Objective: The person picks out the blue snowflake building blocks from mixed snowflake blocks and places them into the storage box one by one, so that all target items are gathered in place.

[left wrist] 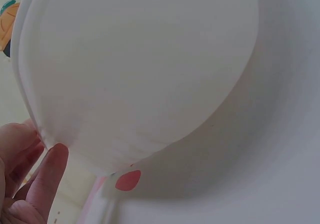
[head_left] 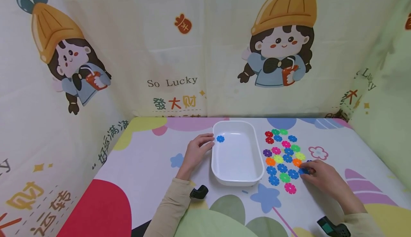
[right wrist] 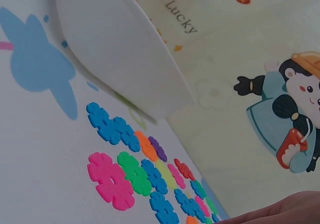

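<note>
My left hand (head_left: 196,154) holds the left rim of a white plastic tray (head_left: 237,182). The left wrist view shows its thumb and a fingertip pinching the tray's edge (left wrist: 30,98). Inside the tray, near its upper left corner, lies one blue flower-shaped plastic disc (head_left: 220,138). My right hand (head_left: 327,178) is at the right side of the spread discs, its thumb and forefinger around a blue disc (head_left: 303,171) that they partly cover. In the right wrist view only the edge of the right hand (right wrist: 285,209) appears; its fingertips are hidden.
Several flower-shaped discs, including a pink one (head_left: 290,188), a green one (head_left: 284,177) and a red one (head_left: 269,134), lie right of the tray. The patterned tablecloth (head_left: 160,158) meets a printed cloth backdrop (head_left: 224,101) behind.
</note>
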`<state>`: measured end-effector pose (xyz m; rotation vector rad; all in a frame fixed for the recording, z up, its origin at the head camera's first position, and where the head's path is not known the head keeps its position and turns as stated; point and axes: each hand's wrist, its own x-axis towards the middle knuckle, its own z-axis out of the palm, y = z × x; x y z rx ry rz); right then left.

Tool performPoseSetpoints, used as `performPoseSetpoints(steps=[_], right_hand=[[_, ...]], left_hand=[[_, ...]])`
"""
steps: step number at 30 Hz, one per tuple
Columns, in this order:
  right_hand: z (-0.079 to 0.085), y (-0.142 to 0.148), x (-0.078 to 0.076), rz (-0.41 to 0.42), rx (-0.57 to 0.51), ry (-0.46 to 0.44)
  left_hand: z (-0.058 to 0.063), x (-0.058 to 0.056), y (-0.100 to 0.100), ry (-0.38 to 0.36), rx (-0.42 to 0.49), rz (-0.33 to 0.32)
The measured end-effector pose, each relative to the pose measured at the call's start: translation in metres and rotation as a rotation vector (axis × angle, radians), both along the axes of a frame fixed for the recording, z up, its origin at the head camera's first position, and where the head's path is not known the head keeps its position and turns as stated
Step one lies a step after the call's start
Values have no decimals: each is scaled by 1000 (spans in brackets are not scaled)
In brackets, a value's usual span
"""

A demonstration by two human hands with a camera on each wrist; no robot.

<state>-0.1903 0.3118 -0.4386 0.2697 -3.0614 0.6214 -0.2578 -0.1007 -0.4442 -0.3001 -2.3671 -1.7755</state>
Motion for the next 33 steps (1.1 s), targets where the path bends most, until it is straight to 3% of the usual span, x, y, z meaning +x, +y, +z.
performPoseSetpoints(steps=[4,5,16,33], right_hand=[[0,-1,1,-2,-12,11],[0,-2,1,-4,-16,14],[3,-1,4,21,-8,6],[7,-5,3,20,-24,54]], left_hand=[[-1,-1,0,-8,11,-2],[-6,-4,-1,-6,8,-2],[-5,-4,0,-7,-25,12],[-4,-1,0,3,-1,-7]])
